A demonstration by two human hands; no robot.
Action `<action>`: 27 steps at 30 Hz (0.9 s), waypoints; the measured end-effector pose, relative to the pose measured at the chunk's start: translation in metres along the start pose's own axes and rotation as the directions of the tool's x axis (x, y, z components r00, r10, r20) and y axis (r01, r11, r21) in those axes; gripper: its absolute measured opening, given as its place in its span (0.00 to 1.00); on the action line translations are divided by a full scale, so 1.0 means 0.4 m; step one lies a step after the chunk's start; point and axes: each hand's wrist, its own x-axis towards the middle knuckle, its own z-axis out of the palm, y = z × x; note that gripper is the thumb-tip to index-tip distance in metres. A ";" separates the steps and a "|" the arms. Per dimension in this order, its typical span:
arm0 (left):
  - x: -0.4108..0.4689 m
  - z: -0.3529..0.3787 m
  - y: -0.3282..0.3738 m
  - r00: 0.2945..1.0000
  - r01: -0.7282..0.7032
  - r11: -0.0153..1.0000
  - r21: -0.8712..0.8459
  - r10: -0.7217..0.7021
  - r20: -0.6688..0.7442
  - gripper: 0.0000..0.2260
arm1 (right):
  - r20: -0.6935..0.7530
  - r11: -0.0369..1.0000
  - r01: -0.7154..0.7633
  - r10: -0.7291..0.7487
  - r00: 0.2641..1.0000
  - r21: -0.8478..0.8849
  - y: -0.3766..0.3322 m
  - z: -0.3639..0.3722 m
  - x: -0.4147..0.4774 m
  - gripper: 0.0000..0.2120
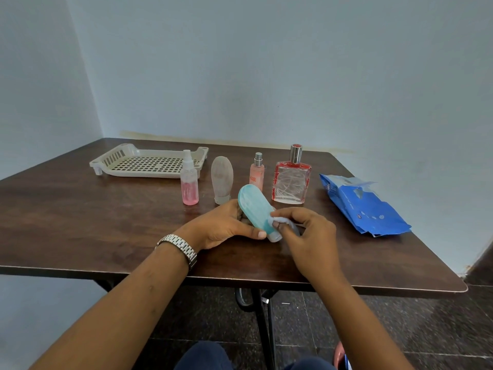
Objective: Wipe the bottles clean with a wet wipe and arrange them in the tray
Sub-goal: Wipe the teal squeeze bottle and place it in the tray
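Teal bottle, held above the counter, nearer than the tray and to its right: left grip curls round it, right grip pinches the wet wipe at its cap. Wet, it could slip and topple bottles behind. Long axis slants, rounded end up and away.

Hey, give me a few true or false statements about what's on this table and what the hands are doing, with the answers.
1. The left hand holds the teal bottle. True.
2. Two bottles stand in the tray. False: the four other bottles stand on the table, outside the tray.
3. The right hand pinches a wipe against the teal bottle. True.
4. The wipes pack lies left of the tray. False: the blue wipes pack lies at the table's right side.
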 end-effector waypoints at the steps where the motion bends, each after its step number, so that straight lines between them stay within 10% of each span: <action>1: 0.000 -0.001 0.000 1.000 0.004 1.000 -0.003 -0.004 0.010 0.22 | 0.008 1.000 0.008 -0.008 1.000 0.000 0.002 -0.003 -0.004 0.08; 27: -0.011 0.002 0.012 0.997 -0.002 1.000 0.015 0.000 0.071 0.22 | 0.037 0.995 -0.062 0.059 0.998 0.077 0.002 -0.030 0.008 0.11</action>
